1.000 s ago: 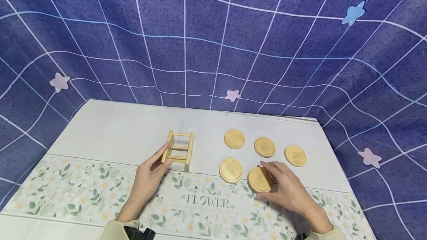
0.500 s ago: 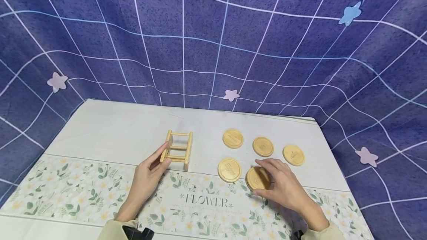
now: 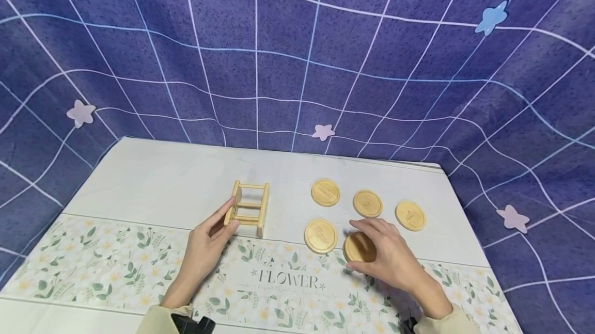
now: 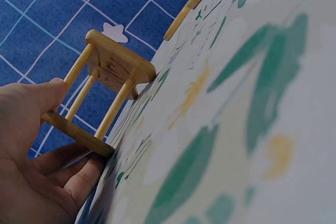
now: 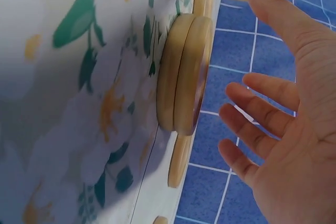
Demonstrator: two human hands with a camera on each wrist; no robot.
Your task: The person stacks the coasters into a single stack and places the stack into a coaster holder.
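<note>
The left hand (image 3: pixel 206 249) pinches the near left side panel of a small wooden rack (image 3: pixel 262 210), whose round bars join two side panels. In the left wrist view, the thumb and fingers of the left hand (image 4: pixel 44 145) hold one end of the rack (image 4: pixel 118 61), which rests on the table. Two round wooden discs lie stacked (image 3: pixel 355 249) under the right hand (image 3: pixel 395 259). In the right wrist view, the right hand (image 5: pixel 299 114) has its fingers spread, with a gap between them and the stack (image 5: pixel 184 74); it holds nothing.
Single wooden discs lie around the stack: one to its left (image 3: pixel 321 236), others behind at the left (image 3: pixel 325 192), middle (image 3: pixel 368 204) and right (image 3: pixel 410 216). A floral cloth (image 3: pixel 139 267) covers the table's front part; a blue curtain (image 3: pixel 279 76) hangs behind.
The right hand has shifted a little left over the stack, and its fingers have come away from the stack's right side. The left hand and rack have stayed in place.
</note>
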